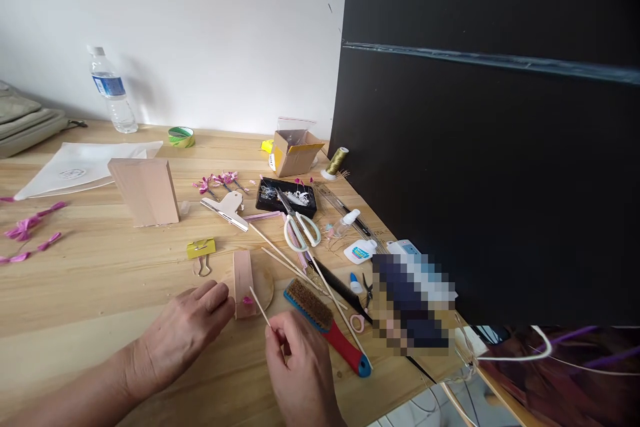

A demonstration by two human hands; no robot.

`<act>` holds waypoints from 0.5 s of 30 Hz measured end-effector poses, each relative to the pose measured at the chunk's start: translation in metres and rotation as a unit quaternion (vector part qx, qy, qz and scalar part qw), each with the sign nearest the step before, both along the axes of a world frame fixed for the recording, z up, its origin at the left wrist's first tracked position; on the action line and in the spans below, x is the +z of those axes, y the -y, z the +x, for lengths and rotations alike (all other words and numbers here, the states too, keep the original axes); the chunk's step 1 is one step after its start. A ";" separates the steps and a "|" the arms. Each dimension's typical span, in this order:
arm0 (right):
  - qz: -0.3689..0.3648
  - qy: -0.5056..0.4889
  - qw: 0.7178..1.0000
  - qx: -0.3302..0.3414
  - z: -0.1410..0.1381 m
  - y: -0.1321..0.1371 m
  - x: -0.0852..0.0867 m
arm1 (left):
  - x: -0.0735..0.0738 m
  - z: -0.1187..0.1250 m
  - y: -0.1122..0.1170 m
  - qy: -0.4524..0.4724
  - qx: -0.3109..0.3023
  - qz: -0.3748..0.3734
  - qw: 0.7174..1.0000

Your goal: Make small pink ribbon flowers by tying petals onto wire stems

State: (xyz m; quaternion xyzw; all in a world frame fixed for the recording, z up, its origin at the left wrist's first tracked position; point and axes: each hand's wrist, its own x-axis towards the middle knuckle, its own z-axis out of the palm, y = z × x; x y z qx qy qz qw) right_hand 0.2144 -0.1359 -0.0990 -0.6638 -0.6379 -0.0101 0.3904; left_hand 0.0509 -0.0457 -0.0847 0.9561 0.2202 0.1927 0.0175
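My right hand (pixel 297 363) pinches a thin wooden stick (pixel 261 307), its tip pointing up at the right side of a pale wooden block (pixel 243 270). On the block's near end lies a small magenta scrap (pixel 247 300). My left hand (pixel 193 320) is closed at the block's left edge, fingertips curled in; whatever they hold, if anything, is hidden. Partly under the block shows a round wooden disc (pixel 265 283). A yellow binder clip (pixel 201 250) lies just beyond my left hand. Right beside my right hand is a brush (pixel 315 310) with a red and blue handle.
Scissors (pixel 295 223) rest across a black tray (pixel 270 195). Loose sticks (pixel 280 247), a comb (pixel 335 280) and small bottles (pixel 360 251) crowd the right. A wooden board (pixel 145 193) stands left, near pink fabric flowers (pixel 25 227). A black panel (pixel 480 180) walls the right edge.
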 end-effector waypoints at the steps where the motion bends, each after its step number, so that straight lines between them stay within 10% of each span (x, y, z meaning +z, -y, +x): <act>1: -0.004 0.005 1.000 0.000 -0.001 0.000 -0.001 | 0.001 0.000 -0.001 -0.004 -0.006 0.009 1.000; 15: -0.047 0.005 0.999 -0.001 -0.010 0.004 -0.010 | 0.001 -0.001 0.003 -0.125 -0.007 0.020 0.992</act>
